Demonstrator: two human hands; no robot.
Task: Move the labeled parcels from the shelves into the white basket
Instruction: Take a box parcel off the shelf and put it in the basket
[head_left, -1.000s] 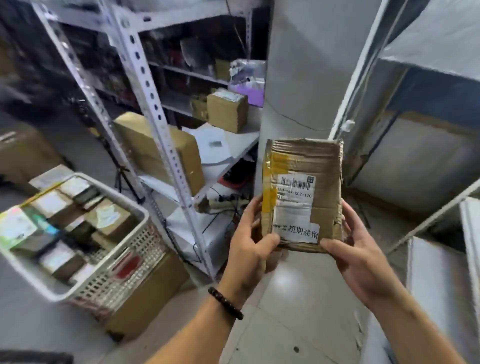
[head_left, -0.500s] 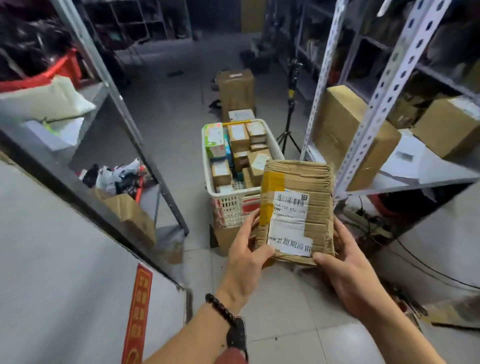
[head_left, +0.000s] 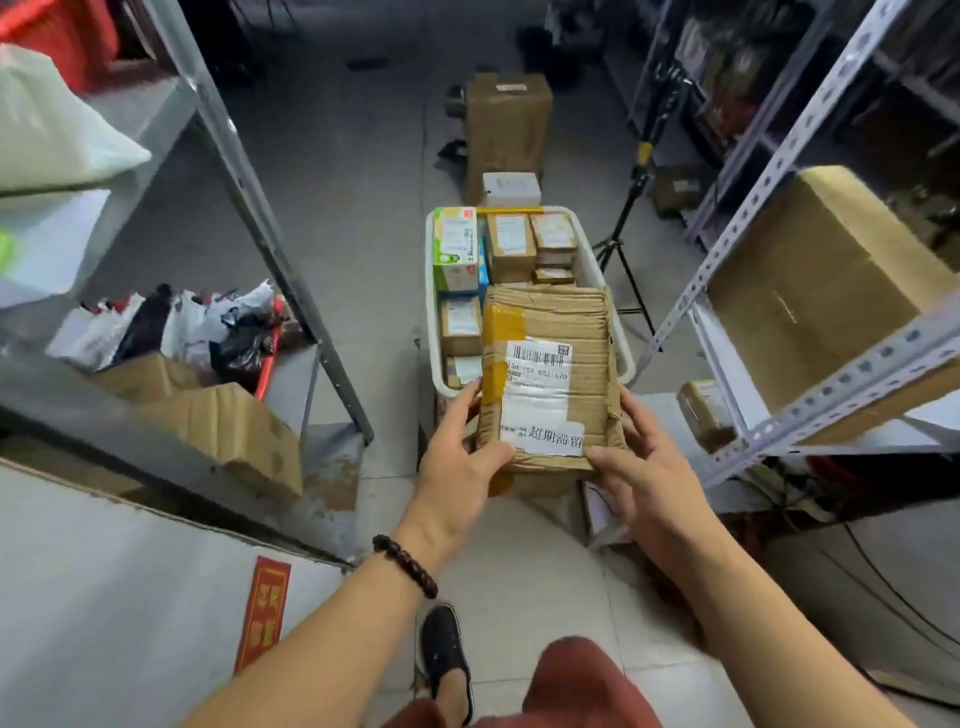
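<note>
Brown cardboard parcel (head_left: 550, 384), taped all over with a yellow strip down its left edge and a white barcode label on top, is dead centre of the frame. It's held up label-up, and it overlaps the near end of the white basket (head_left: 430, 291); can't tell if it touches the rim.

Both hands are clamped on it, one per side. The left hand (head_left: 457, 462) has the near left corner with its thumb lying on top by the label. The right hand (head_left: 644, 467) has the near right corner, fingers curled up the right side. A dark bead bracelet (head_left: 405, 564) is on the left wrist.

The basket is already pretty packed: small labeled brown boxes (head_left: 511, 247) in rows, plus a green and white carton (head_left: 455, 249) in its far left corner.

Just past the basket, toward the top of the frame, a small white box (head_left: 510, 188) sits in front of a tall cardboard box (head_left: 508, 124) on the floor. A tripod (head_left: 631, 208) stands to the right of those.

The right side of the frame is a grey perforated metal shelf rack (head_left: 769, 176) with a big cardboard box (head_left: 815, 275) on it and a small taped parcel (head_left: 704, 410) lower down, near the right hand.

The left side has another rack (head_left: 260, 218) holding a heap of plastic bags (head_left: 208, 327) and crumpled cardboard (head_left: 228, 431), with a white bag (head_left: 52, 130) in the upper left.

At the bottom of the frame you get a black shoe (head_left: 444, 649) and red shorts (head_left: 571, 686) over the tiled floor.
</note>
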